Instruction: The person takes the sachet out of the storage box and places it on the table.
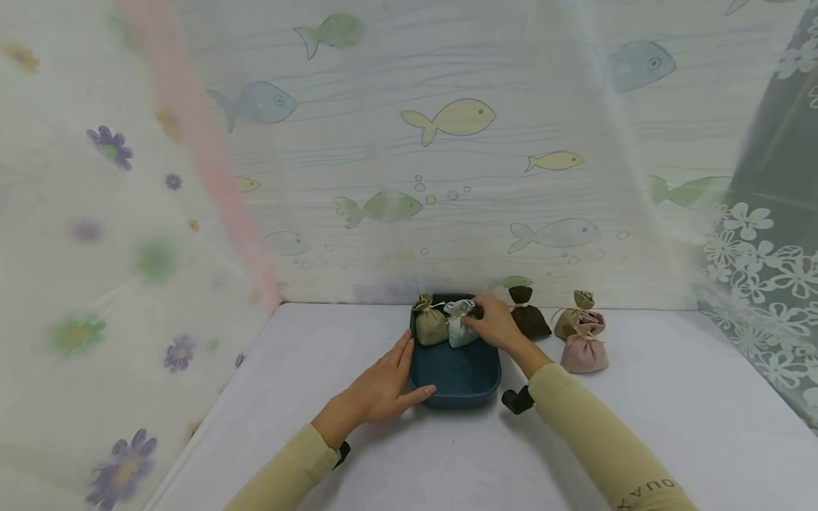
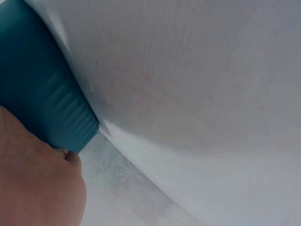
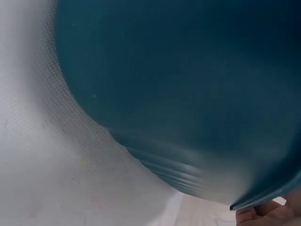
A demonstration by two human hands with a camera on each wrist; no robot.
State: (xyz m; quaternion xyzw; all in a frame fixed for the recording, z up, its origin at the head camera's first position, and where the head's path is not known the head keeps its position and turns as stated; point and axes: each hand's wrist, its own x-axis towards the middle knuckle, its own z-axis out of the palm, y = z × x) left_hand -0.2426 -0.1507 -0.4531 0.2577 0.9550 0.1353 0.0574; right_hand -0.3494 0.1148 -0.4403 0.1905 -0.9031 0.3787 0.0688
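- Nearest me, two pale yellow sleeves [image 1: 601, 433] reach in over a white tabletop [image 1: 255, 397], with dark lettering on the right one and a small black fitting [image 1: 517, 401] beneath its cuff.
- I see the left hand [image 1: 383, 387] spread, fingers straight along the left wall of a blue bin [image 1: 455, 402], thumb out over its near left corner. My left wrist view confirms the hand against that side.
- The near half of the bin's floor lies in front of two pouches.
- Farther in, I have the right hand [image 1: 497, 325] pinching a pale pouch [image 1: 461, 335] near its tied neck. The pouch is upright in the bin's far half; I can't tell whether it touches the floor. My right wrist view shows mostly bin wall, with some fingers at the lower right corner.
- Just left of it, an olive pouch [image 1: 432, 328] stands upright in the bin.
- Outside, to the right, a pink pouch [image 1: 584, 355] stands nearest me, partly covering a khaki pouch [image 1: 566, 325]; a dark brown pouch [image 1: 532, 323] sits between them and the bin.
- Farthest off, I see a fish-printed curtain [image 1: 383, 149].
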